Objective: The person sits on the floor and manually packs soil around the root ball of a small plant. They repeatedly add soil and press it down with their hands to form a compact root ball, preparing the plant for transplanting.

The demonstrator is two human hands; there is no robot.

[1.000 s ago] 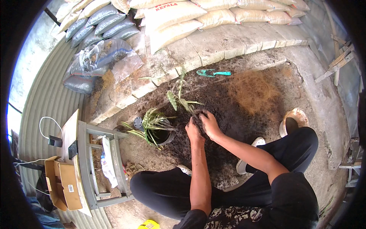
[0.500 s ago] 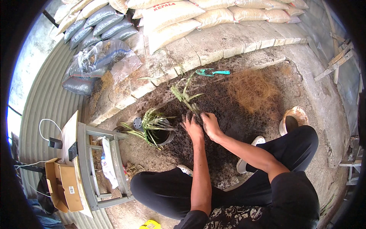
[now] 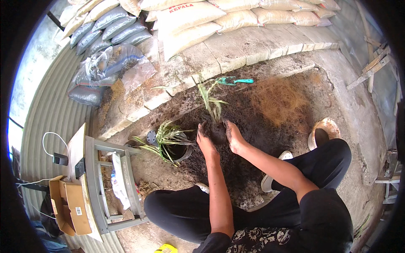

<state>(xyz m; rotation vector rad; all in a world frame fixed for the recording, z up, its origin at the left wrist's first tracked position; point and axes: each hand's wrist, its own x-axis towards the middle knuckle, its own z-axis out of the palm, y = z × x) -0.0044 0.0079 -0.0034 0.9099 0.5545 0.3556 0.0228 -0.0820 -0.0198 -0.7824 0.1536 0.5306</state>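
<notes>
A leafy plant with long pale green, variegated leaves [image 3: 213, 103] stands between my two hands, its base in a clump of dark soil [image 3: 217, 134]. My left hand [image 3: 205, 140] cups the left side of that clump, and my right hand [image 3: 233, 137] cups the right side. Both are smeared with soil, and the inner fingers are partly hidden. To the left of my left hand, a black plant pot [image 3: 181, 152] lies tipped, with another bunch of similar leafy plants [image 3: 168, 139] lying over it.
Beyond the plant lies a teal hand trowel [image 3: 235, 81]. Loose brown fibre [image 3: 280, 101] spreads to the right of the dark soil. A round pale pot [image 3: 328, 126] stands near my right knee. A grey stool [image 3: 114, 185] is at left; filled sacks [image 3: 190, 25] line the ledge behind.
My hands have moved apart and down from the plant's stem to either side of its soil clump. The plant now stands more upright and a little nearer.
</notes>
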